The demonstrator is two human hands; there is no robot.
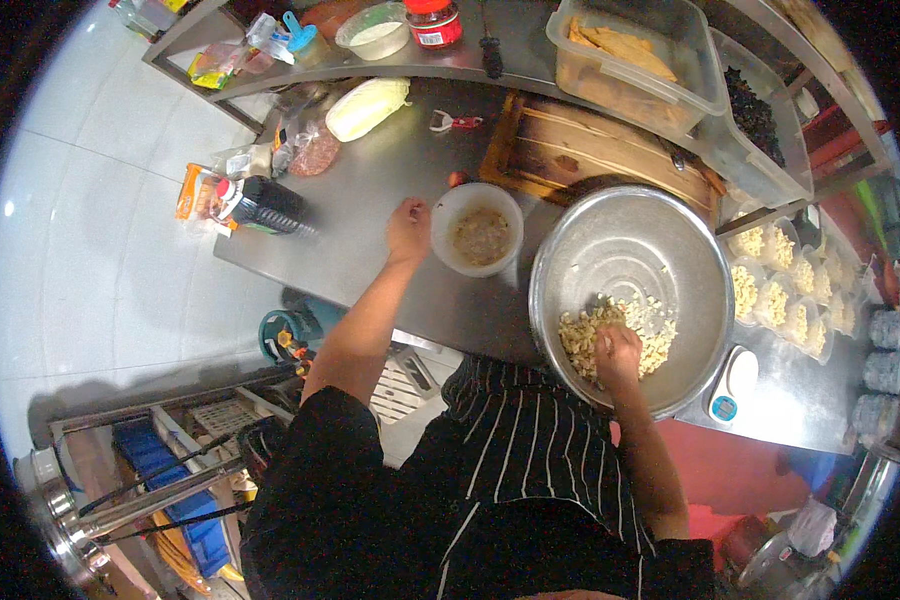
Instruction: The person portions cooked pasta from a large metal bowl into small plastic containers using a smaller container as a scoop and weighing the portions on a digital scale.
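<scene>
A large metal bowl [630, 225] stands at the table's near edge with pale chopped pieces of food [656, 345] in its lower part. My right hand [619, 349] reaches into it, among the pieces, fingers bent; whether it holds any cannot be told. Beside a round white plastic tub [440, 240] is my left hand [410, 225], its fingers curled near the rim; what they hold, if anything, is not clear. Some brownish wet contents [481, 236] lie in the tub. A small reddish round thing [457, 178] sits just behind it.
Right of the bowl are a small digital scale [735, 382] and several filled clear cups [776, 300]. Behind stand a wooden board [570, 154] and a shelf with plastic bins [637, 82]. A peeler [457, 121], a cabbage [367, 109] and a dark bottle [270, 204] are left.
</scene>
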